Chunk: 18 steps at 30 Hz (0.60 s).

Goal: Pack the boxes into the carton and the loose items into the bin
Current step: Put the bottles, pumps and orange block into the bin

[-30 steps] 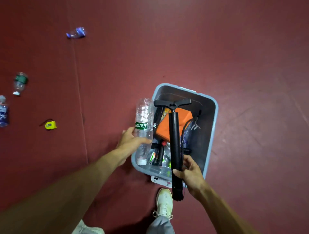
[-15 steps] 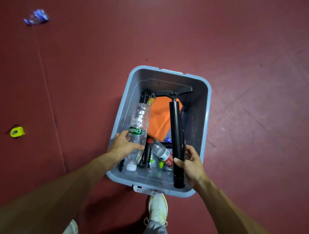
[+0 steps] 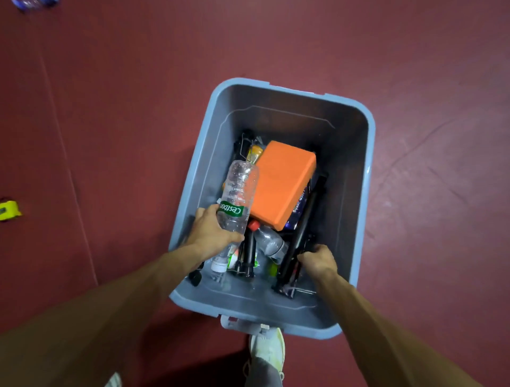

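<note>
A grey-blue plastic bin (image 3: 367, 176) stands on the red floor right in front of me. My left hand (image 3: 211, 233) is inside it, closed around a clear water bottle (image 3: 237, 196) with a green label, cap end down. My right hand (image 3: 317, 258) is low in the bin's near right corner, closed around the lower end of a black hand pump (image 3: 302, 229) that lies along the right side. An orange block (image 3: 281, 185), a second bottle with a red cap (image 3: 269, 240) and other small items lie in the bin.
A yellow tape measure (image 3: 9, 211) lies on the floor at the far left. A crumpled blue-labelled bottle (image 3: 33, 3) is at the top left edge. My white shoe (image 3: 266, 348) stands just below the bin's near rim.
Both hands have gone down into the bin. The pump, held upright above the contents before, now lies low along the right side. The bottle has sunk deeper on the left.
</note>
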### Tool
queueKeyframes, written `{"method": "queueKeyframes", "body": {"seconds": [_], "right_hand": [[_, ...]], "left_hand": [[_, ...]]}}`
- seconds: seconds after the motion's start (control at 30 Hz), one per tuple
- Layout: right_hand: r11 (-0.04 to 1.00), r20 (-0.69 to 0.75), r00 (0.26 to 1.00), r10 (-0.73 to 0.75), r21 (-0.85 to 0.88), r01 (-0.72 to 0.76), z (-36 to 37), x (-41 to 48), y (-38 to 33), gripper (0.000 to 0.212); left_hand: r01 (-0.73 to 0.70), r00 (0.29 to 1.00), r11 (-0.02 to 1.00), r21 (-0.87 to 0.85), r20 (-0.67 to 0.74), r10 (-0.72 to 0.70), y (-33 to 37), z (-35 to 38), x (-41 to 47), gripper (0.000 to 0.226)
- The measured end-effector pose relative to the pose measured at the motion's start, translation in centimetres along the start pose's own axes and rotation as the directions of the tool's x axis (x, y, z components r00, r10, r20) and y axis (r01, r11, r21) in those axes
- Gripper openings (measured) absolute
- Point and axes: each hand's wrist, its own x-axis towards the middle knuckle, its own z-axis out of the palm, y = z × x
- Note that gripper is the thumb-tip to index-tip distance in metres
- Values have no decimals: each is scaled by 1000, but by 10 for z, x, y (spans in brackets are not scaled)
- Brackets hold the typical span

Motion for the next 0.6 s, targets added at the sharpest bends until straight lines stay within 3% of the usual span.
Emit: {"method": "queueKeyframes", "body": {"seconds": [0.17, 0.33, 0.4, 0.5, 0.6], "right_hand": [[984, 23, 987, -160, -79, 162, -4, -9, -3, 41], [969, 127, 969, -210, -104, 224, 4, -20, -7, 35], [969, 140, 967, -211, -96, 226, 8, -25, -8, 34], [966, 154, 962, -226, -89, 241, 8, -41, -14, 32], [951, 178, 950, -258, -126, 282, 4, -64, -29, 34]], "left_hand": [[19, 999, 999, 26, 27, -19, -9, 13, -4, 88], [177, 973, 984, 28, 149, -179, -15, 35, -7, 94], [274, 936, 959, -75, 251, -248, -20, 41, -13, 80], [338, 894, 917, -211, 376, -243, -21, 41, -33, 44], [308, 913, 912, -270, 354, -204, -22, 25, -50, 58]]}}
